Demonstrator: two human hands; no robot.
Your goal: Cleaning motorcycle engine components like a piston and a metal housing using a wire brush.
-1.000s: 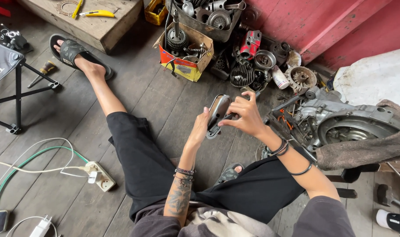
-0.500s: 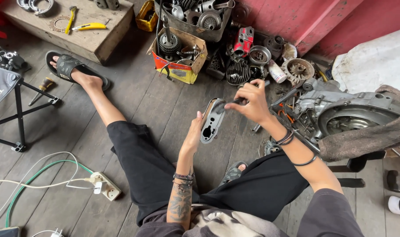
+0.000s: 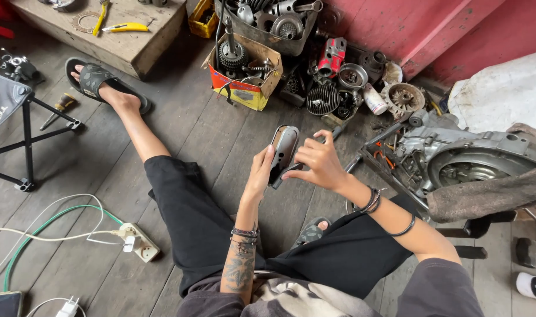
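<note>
Head view, looking down at a seated person on a plank floor (image 3: 221,141). One small metal engine cover (image 3: 284,154), grey with a dark inner side, is held upright above the lap between both hands. Left hand (image 3: 259,174) props it from the left side, fingers closed along its edge. Right hand (image 3: 319,164) grips it from the right, thumb on the lower end, fingers curled over the top.

Bracelets: several on the left wrist, two or three on the right wrist, one black band further up the right forearm. One tattoo on the left forearm.

Beyond the hands: one open cardboard box (image 3: 244,88) holding gears and a shaft; one dark crate (image 3: 268,23) of metal parts behind it; a loose heap of parts against the red wall, among them one finned cylinder (image 3: 323,98) and one red part (image 3: 332,56). To the right, one engine case (image 3: 473,158), partly under a brown cloth.

Left side: one wooden platform (image 3: 121,41) with one yellow utility knife (image 3: 125,27); one folding stool (image 3: 9,111); one white power strip (image 3: 137,242) with cables. One sandal (image 3: 94,79) on the outstretched foot.
</note>
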